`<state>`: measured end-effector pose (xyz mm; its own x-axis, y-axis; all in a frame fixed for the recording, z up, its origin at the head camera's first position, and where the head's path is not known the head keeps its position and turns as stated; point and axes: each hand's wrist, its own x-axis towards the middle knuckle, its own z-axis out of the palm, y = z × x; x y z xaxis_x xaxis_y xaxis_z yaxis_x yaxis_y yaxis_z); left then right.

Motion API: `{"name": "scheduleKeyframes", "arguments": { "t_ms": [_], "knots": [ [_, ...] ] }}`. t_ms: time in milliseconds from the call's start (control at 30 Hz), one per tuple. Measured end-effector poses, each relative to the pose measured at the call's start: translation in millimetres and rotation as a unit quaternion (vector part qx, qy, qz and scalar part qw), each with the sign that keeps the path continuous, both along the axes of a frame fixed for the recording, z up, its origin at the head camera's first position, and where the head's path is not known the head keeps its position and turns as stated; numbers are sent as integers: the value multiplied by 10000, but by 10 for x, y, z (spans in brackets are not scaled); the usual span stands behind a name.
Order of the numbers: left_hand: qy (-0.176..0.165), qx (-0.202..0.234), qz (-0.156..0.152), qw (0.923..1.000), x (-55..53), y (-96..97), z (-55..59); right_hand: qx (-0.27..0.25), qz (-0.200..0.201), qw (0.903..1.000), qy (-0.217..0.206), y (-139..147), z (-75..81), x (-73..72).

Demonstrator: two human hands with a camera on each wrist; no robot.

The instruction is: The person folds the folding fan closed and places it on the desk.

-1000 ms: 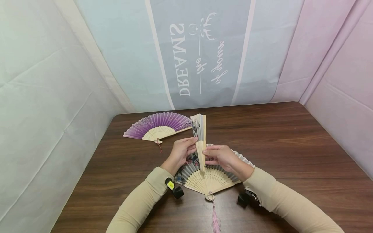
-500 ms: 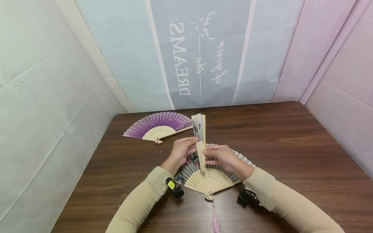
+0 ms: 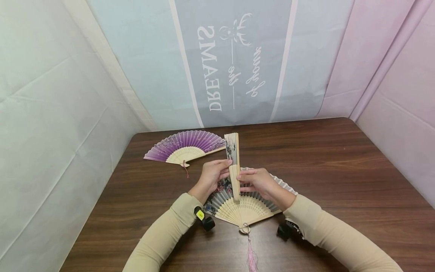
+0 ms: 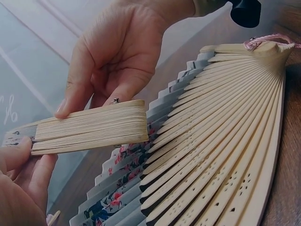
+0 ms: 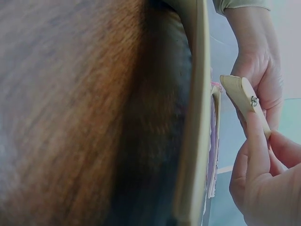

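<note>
Both hands hold a nearly folded hand fan [image 3: 234, 179] upright over an open one. Its pale bamboo ribs are stacked together, and its grey printed cloth [image 3: 232, 149] is bunched at the top. My left hand [image 3: 211, 176] pinches it from the left, around the join of ribs and cloth; my right hand [image 3: 261, 184] pinches the ribs from the right, slightly lower. In the left wrist view a narrow gap runs through the rib stack [image 4: 89, 127]. A metal pivot [image 5: 254, 101] shows at the lower end. Beneath lies the open grey floral fan [image 3: 242, 211], partly hidden by the hands.
An open purple fan [image 3: 190, 145] lies at the back left of the brown wooden table [image 3: 333, 166]. A pink tassel [image 3: 251, 257] trails from the grey fan towards the front edge. Fabric walls [image 3: 153, 68] stand behind and at both sides.
The held fan has narrowed slightly at its top as its left side moved a little right. Both hands keep their hold and barely shift. The two open fans stay put.
</note>
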<state>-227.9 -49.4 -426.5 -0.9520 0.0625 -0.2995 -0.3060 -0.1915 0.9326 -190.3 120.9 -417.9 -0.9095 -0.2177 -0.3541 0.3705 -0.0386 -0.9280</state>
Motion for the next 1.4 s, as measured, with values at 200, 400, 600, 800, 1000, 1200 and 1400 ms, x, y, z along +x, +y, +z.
{"name": "scheduleKeyframes", "arguments": {
  "t_ms": [200, 400, 600, 800, 1000, 1200, 1400],
  "knots": [
    [63, -79, -89, 9999, -13, 49, 28, 121, -10, 9999, 106, 46, 8, -9],
    [80, -56, -157, 9998, -86, 152, 85, 342, -98, 9991, 250, 130, 57, -54],
    [88, 72, -154, 9998, -177, 330, 155, 548, -355, 9970, 423, 284, 151, -115],
    [205, 138, -194, 9995, -276, 548, 195, 580, -594, 9958, 393, 470, 206, -202],
    [343, 232, -46, 9991, -385, 783, 214, 442, -784, 9951, 399, 649, 287, -333],
    [509, 207, 95, 9984, -490, 1000, 206, 462, -900, 9936, 503, 824, 314, -486],
    [579, 53, 62, 9983, -589, 1275, 170, 831, -1020, 9901, 493, 1046, 331, -638]
  ]
}}
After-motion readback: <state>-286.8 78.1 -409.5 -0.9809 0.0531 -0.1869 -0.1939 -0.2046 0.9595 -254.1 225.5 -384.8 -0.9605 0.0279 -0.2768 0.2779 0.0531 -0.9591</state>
